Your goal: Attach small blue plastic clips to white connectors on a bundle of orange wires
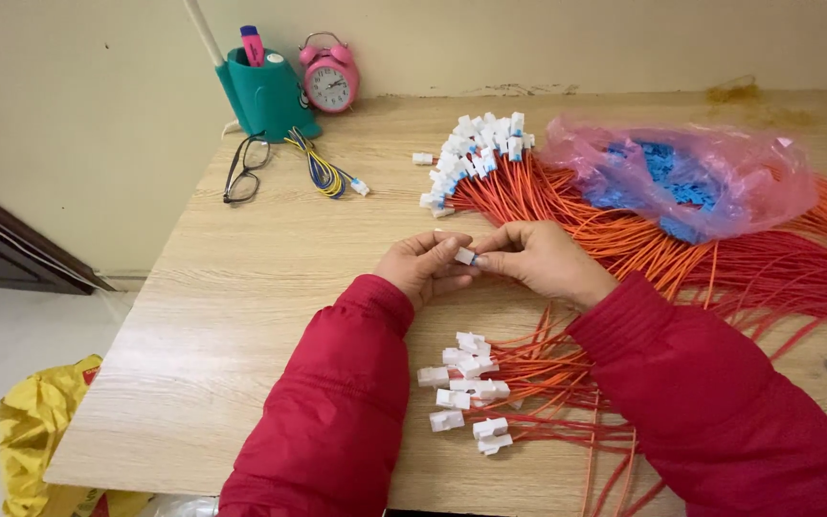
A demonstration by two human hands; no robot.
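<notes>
My left hand (425, 265) and my right hand (540, 258) meet over the middle of the wooden table (241, 316), both pinching one small white plastic connector (465, 256) between the fingertips. Orange wires run off to the right from under my right hand. Both arms wear red sleeves. Below my hands lies a cluster of white connectors (466, 393) fitted on orange wires. A larger bundle of orange wires with white and blue connectors (476, 158) lies fanned out beyond my hands.
A pink plastic bag (691, 177) with blue parts rests on orange wires at the right. At the back left stand a teal pen holder (265, 96), a pink alarm clock (329, 75), glasses (244, 169) and a yellow-blue wire piece (325, 172). A yellow bag (35, 431) lies on the floor.
</notes>
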